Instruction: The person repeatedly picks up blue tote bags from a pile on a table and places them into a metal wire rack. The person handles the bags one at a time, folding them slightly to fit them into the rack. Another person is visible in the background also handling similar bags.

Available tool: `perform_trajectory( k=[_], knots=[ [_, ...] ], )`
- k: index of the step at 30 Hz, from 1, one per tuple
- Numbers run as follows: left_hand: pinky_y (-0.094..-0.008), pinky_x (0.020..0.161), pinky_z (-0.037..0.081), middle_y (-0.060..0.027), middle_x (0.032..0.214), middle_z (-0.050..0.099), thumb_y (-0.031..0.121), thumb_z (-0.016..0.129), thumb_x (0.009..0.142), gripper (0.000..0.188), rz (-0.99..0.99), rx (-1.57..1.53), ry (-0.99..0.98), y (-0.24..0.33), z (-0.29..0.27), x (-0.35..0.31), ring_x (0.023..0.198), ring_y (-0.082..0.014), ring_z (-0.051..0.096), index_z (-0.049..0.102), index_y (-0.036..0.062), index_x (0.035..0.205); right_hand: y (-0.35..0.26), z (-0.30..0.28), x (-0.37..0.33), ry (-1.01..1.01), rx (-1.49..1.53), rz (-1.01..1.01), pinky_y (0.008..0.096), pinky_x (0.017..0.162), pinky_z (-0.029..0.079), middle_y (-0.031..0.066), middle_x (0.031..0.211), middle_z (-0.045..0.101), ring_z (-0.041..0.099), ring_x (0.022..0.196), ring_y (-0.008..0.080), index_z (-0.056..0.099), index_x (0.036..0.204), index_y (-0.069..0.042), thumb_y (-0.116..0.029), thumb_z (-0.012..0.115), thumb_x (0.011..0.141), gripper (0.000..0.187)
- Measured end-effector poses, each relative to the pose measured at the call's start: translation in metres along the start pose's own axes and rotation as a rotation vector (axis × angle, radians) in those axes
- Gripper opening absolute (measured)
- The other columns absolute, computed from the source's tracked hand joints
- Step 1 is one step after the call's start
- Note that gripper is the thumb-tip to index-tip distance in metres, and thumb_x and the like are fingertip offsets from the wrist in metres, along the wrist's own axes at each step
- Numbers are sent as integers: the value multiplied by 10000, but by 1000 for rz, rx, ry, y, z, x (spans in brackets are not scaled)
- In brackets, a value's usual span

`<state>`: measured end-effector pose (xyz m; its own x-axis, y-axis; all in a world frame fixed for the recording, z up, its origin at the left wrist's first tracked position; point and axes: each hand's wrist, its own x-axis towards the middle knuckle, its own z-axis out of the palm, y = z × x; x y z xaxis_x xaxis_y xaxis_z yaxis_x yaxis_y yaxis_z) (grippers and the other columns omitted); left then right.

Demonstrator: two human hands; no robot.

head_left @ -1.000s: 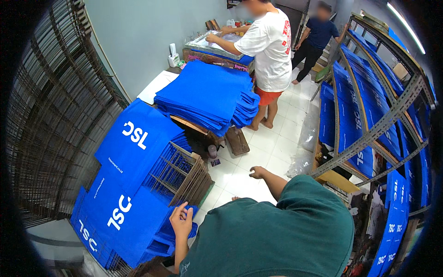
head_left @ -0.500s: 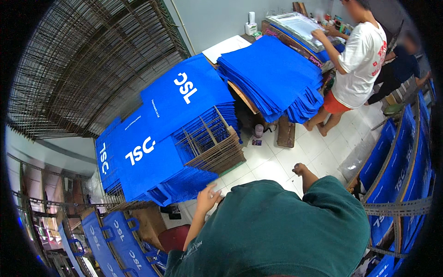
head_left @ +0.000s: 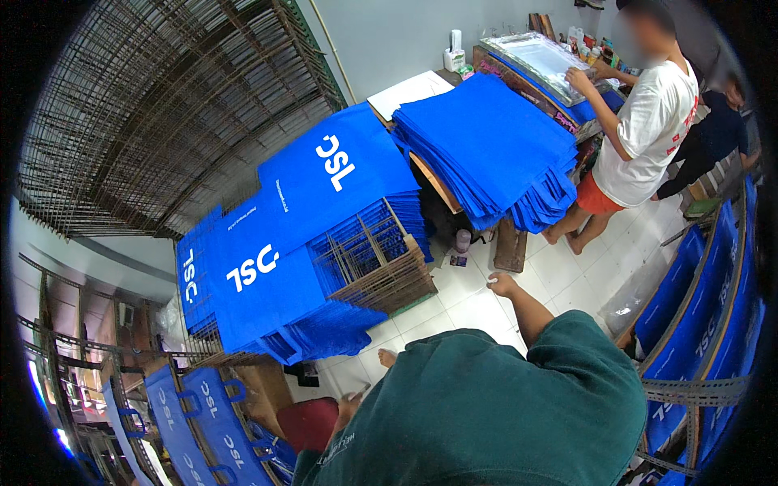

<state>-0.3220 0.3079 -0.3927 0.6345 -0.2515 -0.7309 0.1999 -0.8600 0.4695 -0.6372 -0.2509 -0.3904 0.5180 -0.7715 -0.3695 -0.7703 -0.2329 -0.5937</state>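
Note:
My right hand [head_left: 504, 284] hangs over the white floor tiles, in front of the stack of blue fabric sheets. Its fingers look curled in, with a small pale spot at their tips that I cannot make out. My left hand [head_left: 349, 402] is low beside my green shirt, near a dark red seat [head_left: 308, 424]; it is small and blurred, and its fingers do not show clearly. Ahead on the left, blue bags [head_left: 304, 275] with white print lie over a wire rack [head_left: 381, 267]. Blue fabric sheets [head_left: 490, 146] are piled on a table beyond.
A person in a white shirt [head_left: 648, 138] stands at a framed screen [head_left: 539, 61] at the back right. Another person in dark clothes [head_left: 713, 134] is behind. Racks of blue bags [head_left: 697, 324] stand on the right and lower left. A wooden block [head_left: 510, 247] and a purple cup [head_left: 463, 240] are on the floor.
My left hand has dropped down and back toward my body from beside the bag stack. My right hand has swung forward and left. The view has shifted slightly; a bare foot now shows.

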Motion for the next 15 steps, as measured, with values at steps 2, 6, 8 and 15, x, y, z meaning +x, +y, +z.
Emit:
perform_trajectory(
  k=[2,6,8,15],
  knots=[
    [-325,594,464,-104,756,636,283,684,765,487,-1,-127,-7,20,10,4,655,-185,585,535,9,1139,-8,3,6,-31,63,-26,348,730,488,196,889,636,621,771,255,601,1088,-51,-276,636,720,433],
    [-295,537,451,-95,696,636,299,684,757,471,167,-219,-43,44,33,30,572,-158,573,554,13,1108,-41,-6,6,-107,156,-42,329,622,487,177,797,632,602,628,203,571,1132,-52,-250,628,749,435],
    [-292,540,459,-106,698,643,300,695,744,478,228,-94,-40,80,41,20,577,-158,581,560,18,1106,-40,-11,4,-111,185,-5,327,619,483,166,786,632,601,632,201,568,1137,-54,-253,628,749,441],
    [-317,636,483,-121,729,665,346,697,730,506,295,107,-94,95,48,13,659,-203,633,568,54,1124,-10,-24,-10,-116,118,84,338,605,500,157,830,635,604,627,194,565,1162,-90,-243,625,749,444]
  ],
)
